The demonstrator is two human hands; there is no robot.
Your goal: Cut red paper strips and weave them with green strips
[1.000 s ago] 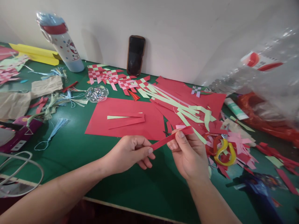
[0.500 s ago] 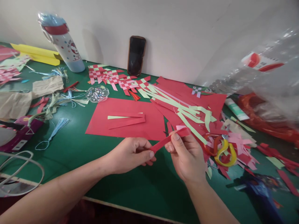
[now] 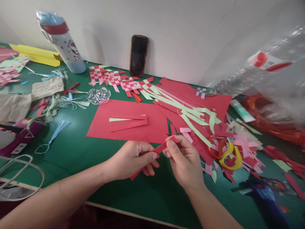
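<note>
A red paper strip (image 3: 161, 147) stretches between my two hands, above the near part of the green table. My left hand (image 3: 135, 157) pinches it between thumb and fingers, and its tail sticks out below that hand. My right hand (image 3: 184, 159) grips the strip's other end, thumb on top. Just beyond my hands lies a red paper sheet (image 3: 100, 127). On it rest a folded red strip (image 3: 130, 124) and a pale green strip (image 3: 116, 120).
Scissors with red and yellow handles (image 3: 230, 156) lie among paper scraps at right. Pale green strips (image 3: 195, 127) and woven paper pieces (image 3: 114, 79) spread behind. A phone (image 3: 138, 55) leans on the wall; a bottle (image 3: 64, 44) stands left. A bead dish (image 3: 98, 95) sits behind the sheet.
My right hand has moved a little left and nearer my left hand. More of the red strip now hangs out below my left hand.
</note>
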